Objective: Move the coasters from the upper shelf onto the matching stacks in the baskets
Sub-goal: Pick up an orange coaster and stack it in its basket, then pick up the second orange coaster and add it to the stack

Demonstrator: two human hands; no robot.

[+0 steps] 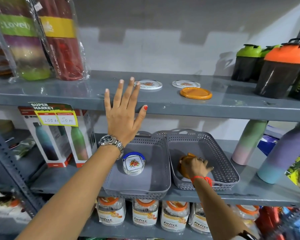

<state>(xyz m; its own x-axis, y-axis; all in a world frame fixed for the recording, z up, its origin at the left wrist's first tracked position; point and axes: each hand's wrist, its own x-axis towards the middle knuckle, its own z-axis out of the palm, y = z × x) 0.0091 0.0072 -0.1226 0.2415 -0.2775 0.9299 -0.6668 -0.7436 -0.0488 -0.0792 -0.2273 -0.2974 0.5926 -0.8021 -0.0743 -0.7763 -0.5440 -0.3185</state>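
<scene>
Three coasters lie on the upper shelf (pixel 93 94): a white flowered coaster (pixel 150 84), a second white flowered coaster (pixel 184 83) and an orange coaster (pixel 196 93). My left hand (pixel 124 110) is raised with fingers spread, its fingertips just left of the first white coaster. Below, the left grey basket (pixel 160 186) holds a stack of white flowered coasters (pixel 133 163) in a blue-rimmed holder. In the right grey basket (pixel 222 163) my right hand (pixel 197 166) rests closed on the orange coaster stack (pixel 183 166).
Wrapped bottles (pixel 62 40) stand at the upper shelf's left, shaker bottles (pixel 280 70) at its right. Boxed bottles (pixel 59 139) sit left of the baskets, pastel bottles (pixel 282 153) to the right. Jars (pixel 144 212) fill the shelf below.
</scene>
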